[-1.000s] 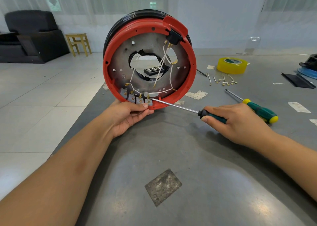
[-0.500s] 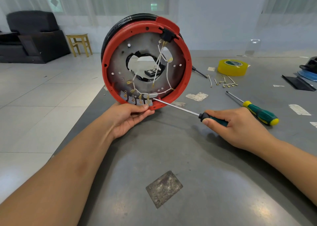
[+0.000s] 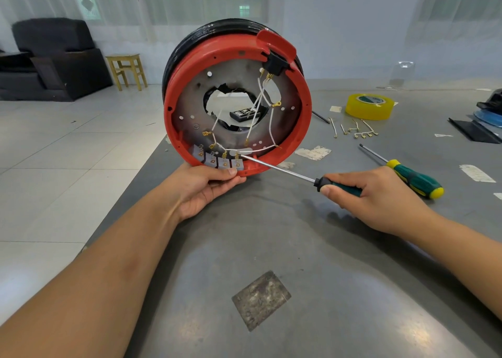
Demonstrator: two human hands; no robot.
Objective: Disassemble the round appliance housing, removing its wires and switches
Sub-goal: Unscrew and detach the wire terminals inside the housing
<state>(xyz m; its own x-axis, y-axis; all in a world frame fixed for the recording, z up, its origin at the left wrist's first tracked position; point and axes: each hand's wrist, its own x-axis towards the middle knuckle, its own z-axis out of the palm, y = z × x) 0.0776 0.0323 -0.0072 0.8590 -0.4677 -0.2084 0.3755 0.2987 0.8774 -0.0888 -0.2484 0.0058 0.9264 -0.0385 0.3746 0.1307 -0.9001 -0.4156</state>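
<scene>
The round red and black housing [image 3: 187, 85] stands on edge on the grey table, open side toward me. White wires [image 3: 260, 104] with brass terminals cross its metal plate. Several grey switches [image 3: 217, 161] line the bottom rim, and a black switch [image 3: 275, 65] sits under the red tab at the top. My left hand [image 3: 206, 186] grips the bottom rim, thumb on the grey switches. My right hand [image 3: 372, 197] holds a green-handled screwdriver [image 3: 282, 171] whose tip touches the rightmost grey switch.
A second green and yellow screwdriver [image 3: 407, 174] lies right of my right hand. Removed wires [image 3: 358, 130] and a yellow tape roll [image 3: 370, 106] lie behind it. Black and blue parts [image 3: 486, 118] sit at the right edge. The table's left edge [image 3: 152, 164] runs beside the housing.
The housing has turned slightly, its open face swinging a little more to the right. Both hands keep their holds, and the screwdriver tip stays at the rightmost grey switch.
</scene>
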